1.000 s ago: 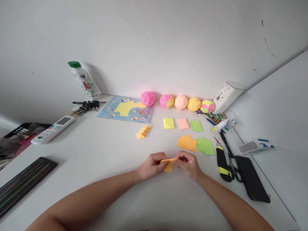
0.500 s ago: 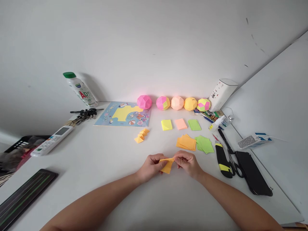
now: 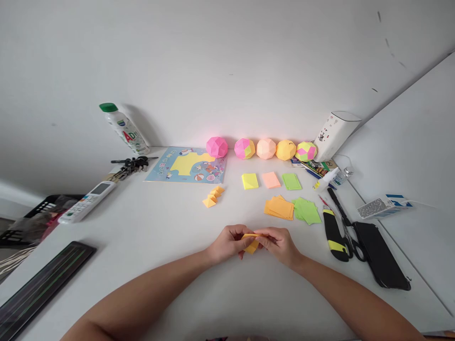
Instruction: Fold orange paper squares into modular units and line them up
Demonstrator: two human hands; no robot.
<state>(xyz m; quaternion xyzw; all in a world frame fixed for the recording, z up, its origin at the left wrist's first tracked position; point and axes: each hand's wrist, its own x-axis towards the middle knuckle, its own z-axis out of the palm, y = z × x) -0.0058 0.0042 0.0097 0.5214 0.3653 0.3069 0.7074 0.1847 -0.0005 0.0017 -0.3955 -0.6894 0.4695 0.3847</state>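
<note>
My left hand (image 3: 229, 244) pinches the left side of a partly folded orange paper square (image 3: 251, 247) just above the table. On its other side, my right hand (image 3: 277, 243) grips the paper's right edge between thumb and fingers. The fingertips hide much of the sheet. Beyond my hands lie a fanned stack of orange paper squares (image 3: 279, 207) and green paper squares (image 3: 307, 210). Several small folded orange paper pieces (image 3: 213, 197) sit nested in a row to the left of these stacks.
Faceted paper balls, one of them pink (image 3: 217, 147), line the wall. Yellow (image 3: 250, 181), pink (image 3: 271, 180) and green (image 3: 291, 181) paper stacks sit before them. To the right are a utility knife (image 3: 335, 236), scissors (image 3: 355, 246) and a black case (image 3: 383, 255); to the left, a remote (image 3: 87, 202) and bottle (image 3: 125, 129).
The orange paper has been turned and bent between my fingers. My right hand has come closer to my left and now covers more of it. The camera view has shifted slightly.
</note>
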